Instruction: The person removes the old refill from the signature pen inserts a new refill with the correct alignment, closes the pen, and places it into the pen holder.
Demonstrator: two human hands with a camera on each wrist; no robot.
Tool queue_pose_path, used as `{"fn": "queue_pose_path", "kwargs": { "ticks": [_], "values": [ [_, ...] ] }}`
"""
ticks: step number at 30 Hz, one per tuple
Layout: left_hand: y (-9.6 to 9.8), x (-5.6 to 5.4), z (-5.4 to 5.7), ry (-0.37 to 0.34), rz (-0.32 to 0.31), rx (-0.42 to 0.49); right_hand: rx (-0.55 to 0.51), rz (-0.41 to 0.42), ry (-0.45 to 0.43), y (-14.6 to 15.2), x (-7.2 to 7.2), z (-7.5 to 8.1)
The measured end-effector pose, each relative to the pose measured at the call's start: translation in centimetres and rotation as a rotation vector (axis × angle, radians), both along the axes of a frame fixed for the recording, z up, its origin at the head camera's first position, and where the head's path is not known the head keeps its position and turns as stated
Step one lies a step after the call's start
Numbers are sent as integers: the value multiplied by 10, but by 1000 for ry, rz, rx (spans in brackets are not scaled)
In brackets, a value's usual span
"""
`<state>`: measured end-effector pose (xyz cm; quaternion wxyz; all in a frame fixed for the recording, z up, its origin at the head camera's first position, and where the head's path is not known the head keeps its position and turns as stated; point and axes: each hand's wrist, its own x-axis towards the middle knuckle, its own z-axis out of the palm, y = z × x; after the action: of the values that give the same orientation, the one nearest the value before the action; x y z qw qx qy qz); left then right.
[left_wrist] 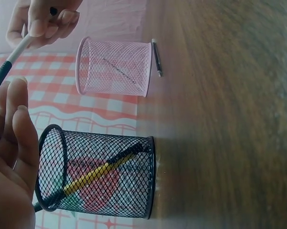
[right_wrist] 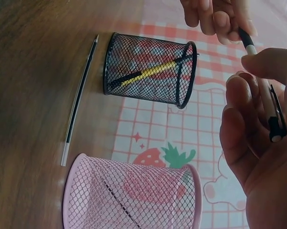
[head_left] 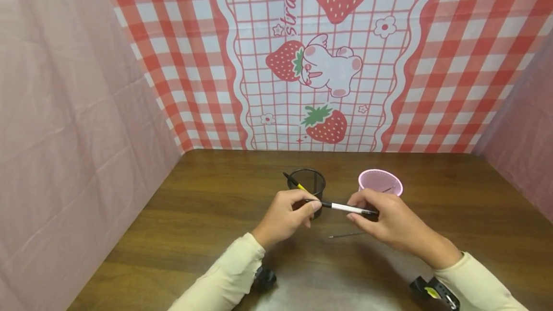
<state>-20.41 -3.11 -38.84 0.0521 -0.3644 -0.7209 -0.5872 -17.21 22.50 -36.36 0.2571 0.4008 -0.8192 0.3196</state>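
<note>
My left hand (head_left: 287, 215) pinches the black front end of a white-and-black pen (head_left: 341, 207) between thumb and fingertips. My right hand (head_left: 390, 217) grips the white barrel from the other side, near the black clip end (right_wrist: 276, 126). The pen is held roughly level above the table, between two mesh cups. Behind the left hand stands the black mesh cup (left_wrist: 100, 138), with a yellow-and-black pen (right_wrist: 155, 70) leaning inside it. Behind the right hand stands the pink mesh cup (head_left: 376, 176), holding a thin dark stick-like piece (right_wrist: 116, 196).
On the wooden table (head_left: 173, 234), a thin pen refill (right_wrist: 79, 102) lies in front of the cups, partly hidden by the right hand in the head view. A red-checked strawberry cloth (head_left: 324, 61) hangs behind; pink cloth (head_left: 65, 109) hangs at the left side.
</note>
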Motion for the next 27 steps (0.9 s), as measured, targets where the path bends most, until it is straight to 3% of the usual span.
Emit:
{"fn": "queue_pose_path", "kwargs": {
  "ticks": [5,16,18,24,27],
  "values": [
    [-2,-2,-1,10,2,17,9,-26,39,1,-1,1],
    [-1,-2,-3,23,25,1,18,-16,32,1,-1,-2],
    [-1,0,0,32,28,2,21,-18,33,1,-1,-2],
    [-3,16,23,55,9,21,25,-25,31,1,-1,-1],
    [-3,18,26,51,2,27,23,-26,26,0,-1,-1]
  ]
}}
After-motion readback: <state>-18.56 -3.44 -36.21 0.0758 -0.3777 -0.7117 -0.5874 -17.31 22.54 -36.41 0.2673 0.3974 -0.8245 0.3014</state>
